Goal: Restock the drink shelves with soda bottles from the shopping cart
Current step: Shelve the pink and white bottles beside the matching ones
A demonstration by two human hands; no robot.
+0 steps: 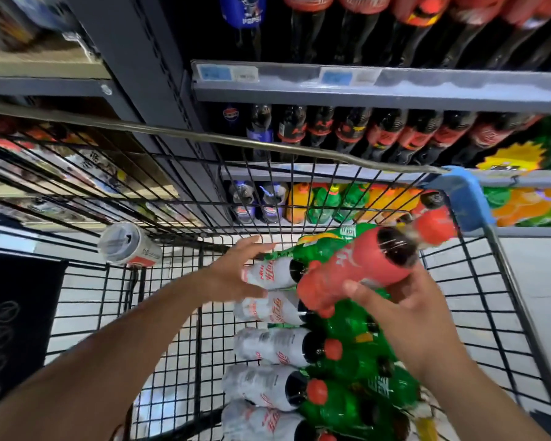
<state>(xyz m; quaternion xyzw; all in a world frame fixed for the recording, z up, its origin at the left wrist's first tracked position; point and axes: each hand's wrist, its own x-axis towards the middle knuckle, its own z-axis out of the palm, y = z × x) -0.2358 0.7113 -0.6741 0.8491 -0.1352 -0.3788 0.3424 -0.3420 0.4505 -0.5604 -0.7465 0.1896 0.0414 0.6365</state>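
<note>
My right hand (407,316) grips a red-labelled cola bottle (363,265) by its lower body and holds it tilted above the cart, red cap pointing up right. My left hand (236,272) reaches into the black wire shopping cart (178,313), fingers extended over a silver-labelled cola bottle (268,275). Several more silver-labelled cola bottles (268,345) and green soda bottles (357,361) lie on their sides in the cart. Beyond the cart the drink shelves (379,93) hold rows of dark cola bottles (379,132), with orange and green bottles (325,202) on the lowest level.
A white can (128,246) lies on its side on the cart's folded child seat at the left. The cart's grey rim (204,138) and blue corner guard (465,198) stand between me and the shelves. A dark upright post (134,58) divides the drink shelves from shelving at the left.
</note>
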